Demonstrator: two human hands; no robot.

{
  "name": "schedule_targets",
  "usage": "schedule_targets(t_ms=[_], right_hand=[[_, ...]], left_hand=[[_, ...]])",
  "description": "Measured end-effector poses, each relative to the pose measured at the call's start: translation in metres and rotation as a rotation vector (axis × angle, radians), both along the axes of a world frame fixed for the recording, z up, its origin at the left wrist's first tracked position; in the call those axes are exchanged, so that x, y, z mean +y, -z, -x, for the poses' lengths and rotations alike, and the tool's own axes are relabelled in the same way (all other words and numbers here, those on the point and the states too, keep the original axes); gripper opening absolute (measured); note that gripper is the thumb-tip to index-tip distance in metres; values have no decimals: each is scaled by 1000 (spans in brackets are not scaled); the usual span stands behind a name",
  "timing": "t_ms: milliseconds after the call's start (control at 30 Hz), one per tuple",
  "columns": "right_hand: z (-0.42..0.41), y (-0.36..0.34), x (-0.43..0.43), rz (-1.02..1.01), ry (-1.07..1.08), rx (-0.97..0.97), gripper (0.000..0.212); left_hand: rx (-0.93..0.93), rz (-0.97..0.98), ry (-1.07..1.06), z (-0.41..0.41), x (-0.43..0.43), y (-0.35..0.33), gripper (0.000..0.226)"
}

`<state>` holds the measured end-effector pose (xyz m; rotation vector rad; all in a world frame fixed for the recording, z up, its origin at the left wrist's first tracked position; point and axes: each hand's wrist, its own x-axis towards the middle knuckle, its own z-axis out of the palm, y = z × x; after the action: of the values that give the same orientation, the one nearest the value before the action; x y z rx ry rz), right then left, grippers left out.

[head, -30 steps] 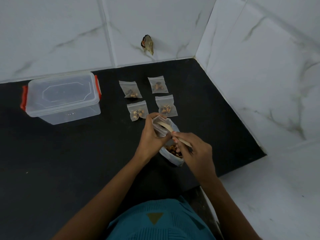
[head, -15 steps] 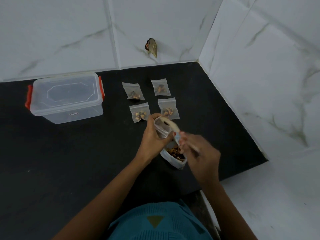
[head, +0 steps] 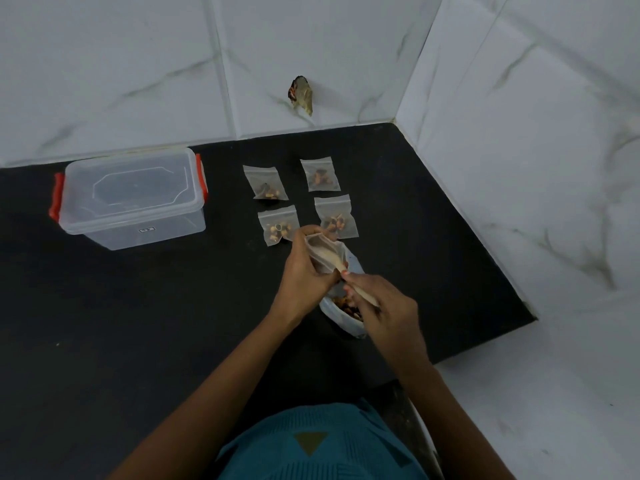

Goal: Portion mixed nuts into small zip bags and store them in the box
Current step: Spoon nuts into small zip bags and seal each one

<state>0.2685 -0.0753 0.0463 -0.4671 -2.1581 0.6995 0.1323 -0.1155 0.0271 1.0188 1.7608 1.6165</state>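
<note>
Dim, flat light over the black counter (head: pixel 104 323); wall tiles (head: pixel 104 46) behind it look grey, grout lines (head: pixel 223 64) bow, detail soft.

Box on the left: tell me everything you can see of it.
The box is clear plastic, rectangular with rounded corners, its lid on, with a red latch at each short end and a small label on the front wall. It looks empty. It stands upright on the black counter near the tiled wall, left of the filled bags; nothing else touches it.
</note>
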Motion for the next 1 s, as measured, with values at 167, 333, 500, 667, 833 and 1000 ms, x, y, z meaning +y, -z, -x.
schedule_targets(t_ms=[167,333,500,667,833,1000], right_hand=[[1,-8,-3,412,106,129,25],[3,-18,0,813,153,311,18],[-2,-12,1,556,106,284,15],[-5,11,0,-25,-29,-6,27],[-7,12,4,-196,-3,-32,29],[-6,14,6,-74,-9,-12,23]], left_hand=[[8,20,-6,0,-2,1,54],[4,30,-6,0,0,0,54],[-23,35,3,-1,-1,0,54],[-1,23,7,1,-3,1,55],[0,39,6,2,-3,1,57],[-13,31,13,1,-2,-2,57]])
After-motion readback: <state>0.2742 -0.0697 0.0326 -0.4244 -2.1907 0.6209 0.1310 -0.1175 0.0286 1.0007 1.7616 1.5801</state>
